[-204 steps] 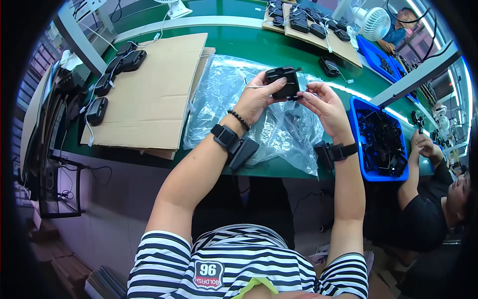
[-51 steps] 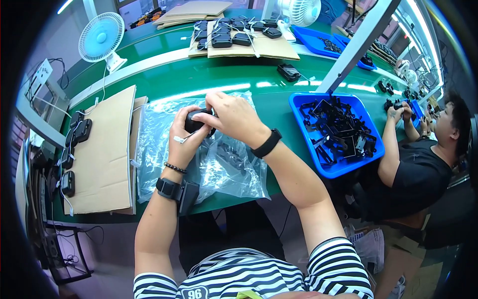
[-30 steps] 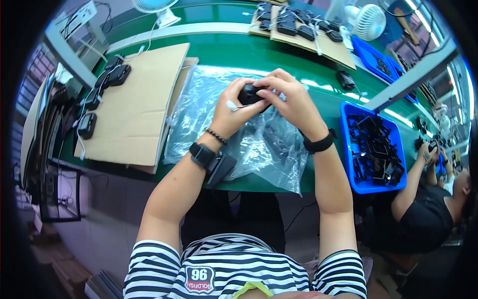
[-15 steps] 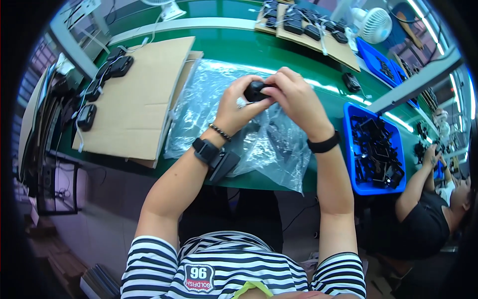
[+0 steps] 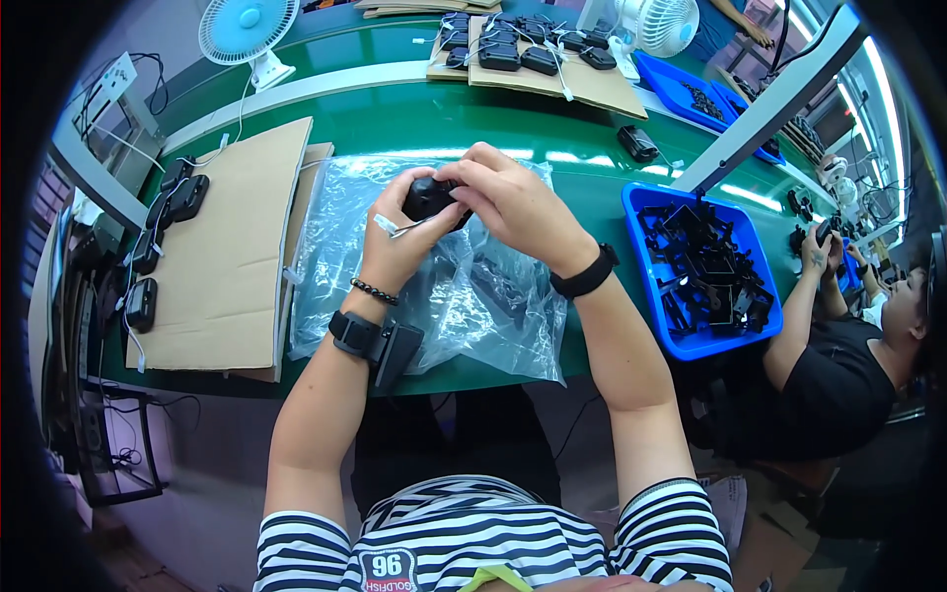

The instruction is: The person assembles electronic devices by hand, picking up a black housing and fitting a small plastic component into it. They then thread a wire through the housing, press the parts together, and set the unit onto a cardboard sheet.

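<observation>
A small black plastic housing (image 5: 424, 200) with rounded edges is held above the clear plastic bag. My left hand (image 5: 393, 235) is closed around its left side, thumb along the near edge. A short lead with a white connector (image 5: 384, 224) sticks out across the base of that thumb. My right hand (image 5: 513, 209) pinches the housing's right side, its fingers curled over the top. These fingers hide the right part, so what lies under the tips cannot be made out. The crumpled plastic bag (image 5: 483, 321) lies flat on the green table below both hands.
Cardboard sheets (image 5: 232, 266) at the left carry several black housings (image 5: 187, 197) with white leads. At right stands a blue tray (image 5: 681, 350) of black brackets. More housings sit on far cardboard (image 5: 602, 89). A metal post (image 5: 760, 104) slants nearby; a co-worker (image 5: 834, 365) sits at right.
The view has swung, so the table things appear shifted left. Both hands still grip the housing; it has turned a little, and the white connector shows more plainly beside my left thumb.
</observation>
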